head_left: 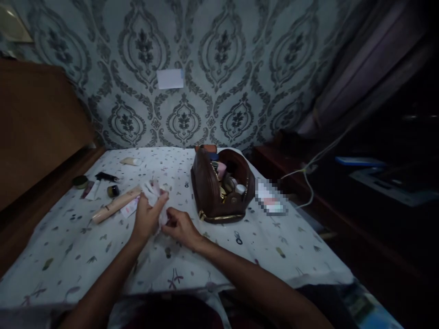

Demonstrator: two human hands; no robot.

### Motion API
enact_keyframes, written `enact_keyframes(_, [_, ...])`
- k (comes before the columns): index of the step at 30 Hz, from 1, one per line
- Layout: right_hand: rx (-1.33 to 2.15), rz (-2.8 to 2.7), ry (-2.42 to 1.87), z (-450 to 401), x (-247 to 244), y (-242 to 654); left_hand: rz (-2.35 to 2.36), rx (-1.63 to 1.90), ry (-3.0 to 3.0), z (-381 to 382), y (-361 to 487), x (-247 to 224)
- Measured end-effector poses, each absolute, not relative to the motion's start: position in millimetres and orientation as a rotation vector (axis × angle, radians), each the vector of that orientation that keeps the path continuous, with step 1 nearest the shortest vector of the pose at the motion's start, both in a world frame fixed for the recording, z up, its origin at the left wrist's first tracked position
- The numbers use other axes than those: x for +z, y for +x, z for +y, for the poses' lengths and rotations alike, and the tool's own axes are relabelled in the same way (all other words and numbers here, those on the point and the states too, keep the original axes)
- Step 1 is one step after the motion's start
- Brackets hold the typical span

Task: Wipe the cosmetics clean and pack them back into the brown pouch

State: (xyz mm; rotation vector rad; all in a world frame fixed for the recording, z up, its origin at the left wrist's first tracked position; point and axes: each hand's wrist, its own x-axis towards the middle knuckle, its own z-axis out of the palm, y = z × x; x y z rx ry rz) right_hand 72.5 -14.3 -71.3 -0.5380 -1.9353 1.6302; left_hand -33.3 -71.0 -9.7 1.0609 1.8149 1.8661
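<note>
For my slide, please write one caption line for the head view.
Both hands, left hand and right hand, hold a white cloth beside an open brown pouch on a patterned tablecloth.

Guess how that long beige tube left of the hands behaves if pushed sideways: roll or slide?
The beige tube looks round and lies flat on the printed cloth, so it would probably roll. The soft cloth may slow it. A small dark jar and a pink packet lie close by and might block it.

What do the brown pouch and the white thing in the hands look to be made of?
Brown pouch: likely leather or faux leather, smooth with a slight sheen, with a gold-toned metal zip along its opening. White thing, held by left hand and right hand: soft, crumpled folds suggest tissue or thin cloth; too blurred to settle.
</note>
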Motion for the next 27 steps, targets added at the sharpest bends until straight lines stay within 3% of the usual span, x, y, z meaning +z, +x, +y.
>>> enact_keyframes(8, [1.128, -2.03, -0.646, -11.6, -65.7, 74.1, 1.414, 2.028, 0.64, -53.1, -27.6, 5.7])
enact_keyframes(15, [1.076, -1.851, -0.617, -5.8, -70.1, 76.2, 1.544, 1.655, 0.924, -65.0, -13.2, -28.8])
enact_keyframes(20, [0.989, -1.986, -0.696, -10.1, -76.7, 74.7, 1.532, 1.752, 0.835, -60.6, -21.0, -28.0])
enact_keyframes(24, [1.069, -2.107, -0.738, -15.4, -74.1, 73.9, 1.424, 1.908, 0.609, -54.6, -30.2, -5.3])
enact_keyframes(27, [1.375, -1.965, -0.6, -13.4, -71.1, 72.6, 1.343, 1.782, 0.662, -61.2, -34.1, 4.5])
